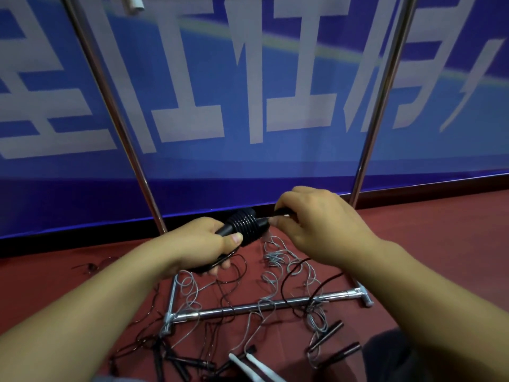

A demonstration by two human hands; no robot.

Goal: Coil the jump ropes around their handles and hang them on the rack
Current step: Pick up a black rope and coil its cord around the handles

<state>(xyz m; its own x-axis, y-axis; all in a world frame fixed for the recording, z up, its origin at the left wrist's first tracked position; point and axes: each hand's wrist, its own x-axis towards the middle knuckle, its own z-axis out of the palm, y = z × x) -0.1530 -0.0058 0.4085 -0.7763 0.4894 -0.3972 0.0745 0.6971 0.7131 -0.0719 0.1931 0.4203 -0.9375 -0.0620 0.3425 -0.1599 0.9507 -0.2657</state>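
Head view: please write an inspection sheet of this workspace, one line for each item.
Surface: red floor, partly covered by loose ropes.
Job's things: black handles with black rope coiled in neat turns around them, held in the air; metal rack standing behind and below, no rope seen hanging on it.
Clutter: tangled grey ropes and black ropes over the rack's base; loose black handles at right; white handles near the bottom edge.
Grippers: left hand grips the handles; right hand pinches the rope's end.
Cables: nothing seen.
Surroundings: blue banner with white characters.
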